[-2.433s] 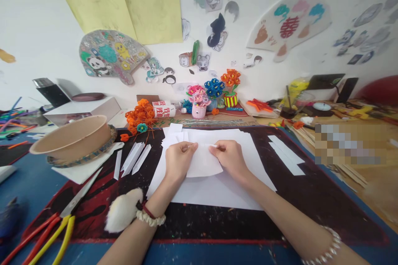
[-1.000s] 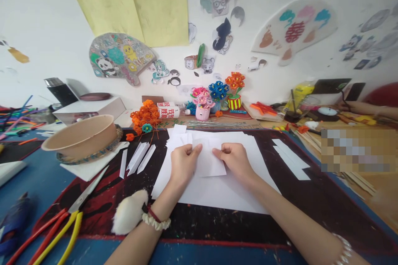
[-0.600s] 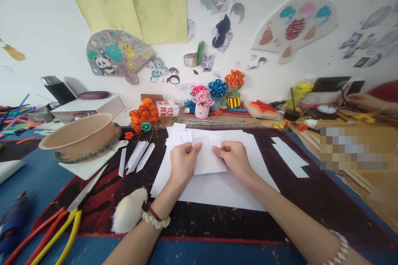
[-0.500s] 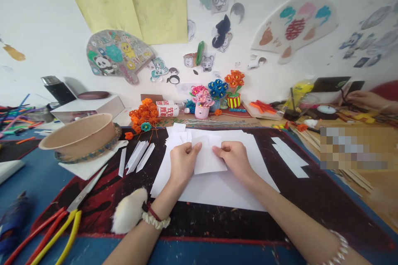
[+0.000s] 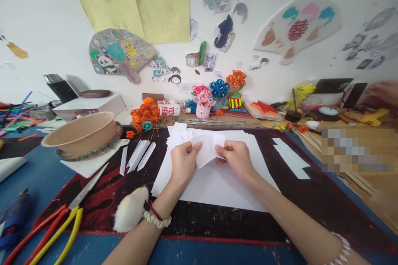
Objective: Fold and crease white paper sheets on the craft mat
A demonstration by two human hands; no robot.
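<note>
A small piece of white paper [image 5: 204, 154] is held up between both hands above a stack of larger white sheets [image 5: 230, 192]. My left hand [image 5: 183, 160] pinches its left edge between thumb and fingers. On the right edge, my right hand [image 5: 238, 158] grips it the same way. A slanting line splits the paper near its top right; whether it is a tear or a fold I cannot tell. More small white pieces [image 5: 179, 129] lie on the stack behind my left hand. Folded white strips [image 5: 138, 155] rest to the left, and flat strips [image 5: 292, 159] to the right.
Scissors [image 5: 77, 198] with red and yellow handles lie at left, near a beige round bowl [image 5: 77, 136] and a white fluffy piece [image 5: 132, 210]. Orange pipe-cleaner flowers [image 5: 144, 112], a pink flower pot [image 5: 203, 109] and a drink bottle [image 5: 300, 91] line the back.
My right hand has tilted its side of the paper, and a slanting split now shows near the top. The lower right corner has lifted. Another person's hand at far right has pulled back.
</note>
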